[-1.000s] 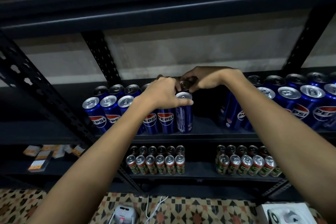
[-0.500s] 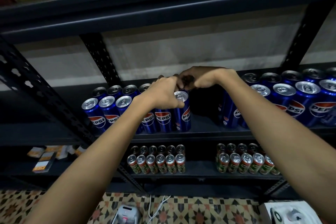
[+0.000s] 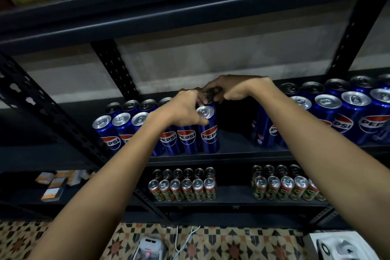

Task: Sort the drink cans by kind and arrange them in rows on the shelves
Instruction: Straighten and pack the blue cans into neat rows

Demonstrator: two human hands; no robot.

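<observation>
Blue Pepsi cans stand in two rows on the middle shelf [image 3: 232, 155]. My left hand [image 3: 185, 107] grips the top rim of the rightmost front can [image 3: 209, 131] of the left group, whose logo faces me. My right hand [image 3: 230, 89] reaches over and pinches the top of the can behind it [image 3: 209, 97], which is mostly hidden. A dark gap separates this group from a second group of Pepsi cans [image 3: 346, 112] at the right.
The lower shelf holds two blocks of small green and red cans [image 3: 183, 189] [image 3: 285, 187]. Small boxes [image 3: 52, 183] lie at lower left. Slotted black uprights [image 3: 114, 67] frame the bay. On the patterned floor are a white device [image 3: 148, 249] with a cable and a white box [image 3: 337, 247].
The front can under my left hand has been turned so its Pepsi logo faces me. My right hand has stayed on the can behind. The view shifted slightly.
</observation>
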